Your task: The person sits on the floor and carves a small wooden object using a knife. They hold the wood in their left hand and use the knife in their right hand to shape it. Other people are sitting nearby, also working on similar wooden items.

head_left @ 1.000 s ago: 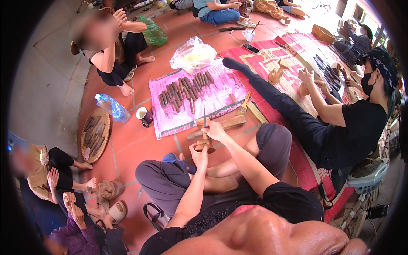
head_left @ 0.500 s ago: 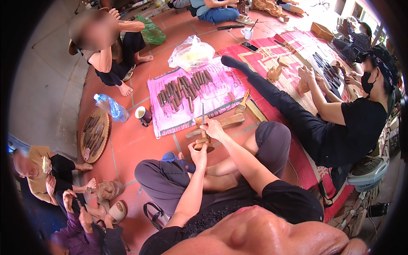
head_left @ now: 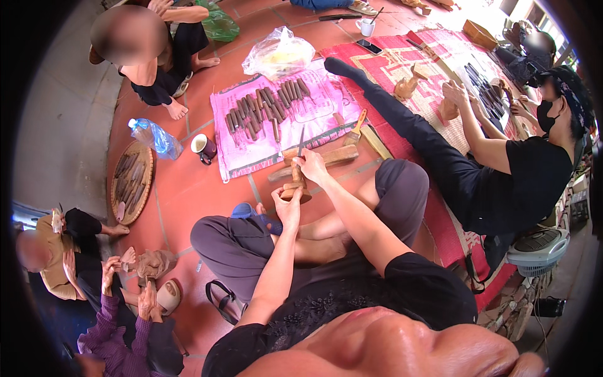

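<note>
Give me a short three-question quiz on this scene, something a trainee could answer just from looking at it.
1. Multiple choice: where does the mug stand? A) on the red mat; B) in the round basket; C) on the tiled floor.
2. True or false: the left hand is holding a bottle.
3. Fill the gap: the thin dark tool is in the person's ____ hand.

Key: 1. C. 2. False; it holds the wooden piece. 3. Right; the right hand holds it with its end pointing away from the person.
</note>
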Demonstrator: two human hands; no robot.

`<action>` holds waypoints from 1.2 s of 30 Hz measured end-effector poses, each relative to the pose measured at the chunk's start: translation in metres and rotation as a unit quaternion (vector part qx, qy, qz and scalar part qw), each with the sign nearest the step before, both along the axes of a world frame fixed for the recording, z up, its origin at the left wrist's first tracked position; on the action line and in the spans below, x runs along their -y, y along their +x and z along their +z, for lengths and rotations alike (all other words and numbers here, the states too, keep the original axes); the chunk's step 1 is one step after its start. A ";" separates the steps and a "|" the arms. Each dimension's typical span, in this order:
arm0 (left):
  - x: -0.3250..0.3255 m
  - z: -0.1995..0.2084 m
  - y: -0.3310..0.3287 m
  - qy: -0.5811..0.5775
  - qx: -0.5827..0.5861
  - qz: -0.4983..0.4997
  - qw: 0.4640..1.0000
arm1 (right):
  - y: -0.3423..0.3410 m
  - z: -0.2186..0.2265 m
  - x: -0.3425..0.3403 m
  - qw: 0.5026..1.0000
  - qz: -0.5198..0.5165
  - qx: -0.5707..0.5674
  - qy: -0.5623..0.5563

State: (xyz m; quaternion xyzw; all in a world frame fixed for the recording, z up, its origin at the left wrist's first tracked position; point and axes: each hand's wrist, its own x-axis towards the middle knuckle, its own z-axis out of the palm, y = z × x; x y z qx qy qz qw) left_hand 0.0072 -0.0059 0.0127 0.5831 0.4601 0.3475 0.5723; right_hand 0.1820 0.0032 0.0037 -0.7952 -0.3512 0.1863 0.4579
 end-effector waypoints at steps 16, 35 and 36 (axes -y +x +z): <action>0.000 -0.008 -0.002 -0.023 -0.018 0.015 0.999 | -0.002 0.005 0.005 0.997 0.068 0.030 -0.028; 0.004 0.007 -0.011 -0.015 -0.047 0.027 0.998 | -0.003 -0.003 0.001 1.000 0.018 -0.016 0.002; 0.003 0.005 -0.009 -0.013 -0.050 0.025 0.998 | 0.000 -0.001 0.002 0.999 0.011 -0.028 -0.010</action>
